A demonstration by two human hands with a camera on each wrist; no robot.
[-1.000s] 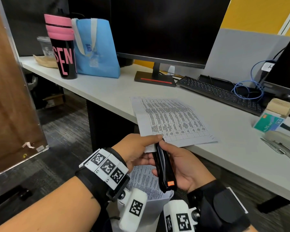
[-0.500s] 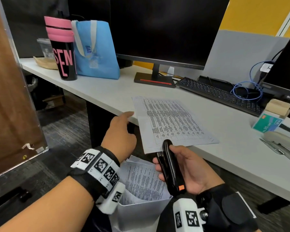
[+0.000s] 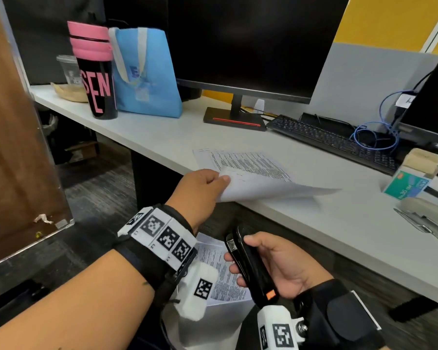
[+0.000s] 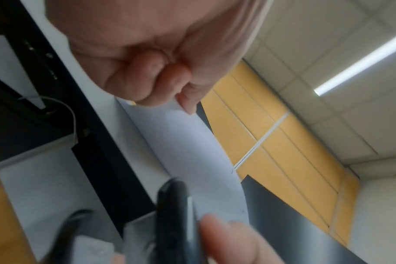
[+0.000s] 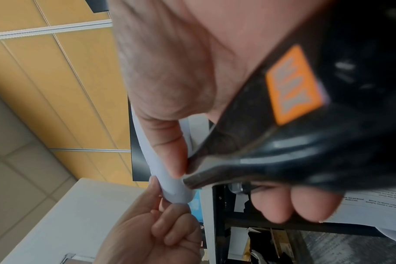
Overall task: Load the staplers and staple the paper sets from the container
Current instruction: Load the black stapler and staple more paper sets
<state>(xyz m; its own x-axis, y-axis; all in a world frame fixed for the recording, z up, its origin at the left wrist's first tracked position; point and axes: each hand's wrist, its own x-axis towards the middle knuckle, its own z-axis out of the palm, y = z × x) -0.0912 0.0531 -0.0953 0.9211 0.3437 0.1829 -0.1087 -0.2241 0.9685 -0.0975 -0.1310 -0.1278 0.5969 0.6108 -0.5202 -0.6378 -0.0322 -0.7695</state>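
Note:
My left hand (image 3: 208, 184) pinches the near left corner of a printed paper set (image 3: 250, 173) that lies at the desk's front edge, and curls that corner up and over so its blank underside shows (image 4: 188, 146). Below the desk edge my right hand (image 3: 271, 263) grips a black stapler (image 3: 250, 266) with an orange label (image 5: 294, 84), nose pointing up toward the paper. Under both hands a white container (image 3: 225, 322) holds more printed sheets (image 3: 220, 276). A second grey stapler (image 3: 427, 218) lies on the desk at the right.
A green staple box (image 3: 405, 186) stands near the grey stapler. A black keyboard (image 3: 334, 142), monitor stand (image 3: 234, 120), blue bag (image 3: 147, 72) and pink-lidded tumbler (image 3: 96, 72) occupy the back of the desk (image 3: 162, 137). A brown panel (image 3: 15, 147) stands at the left.
My left hand let go of the stapler end, swung out left, then took the paper's near corner and folded it up. My right hand drew the stapler down, away from the paper.

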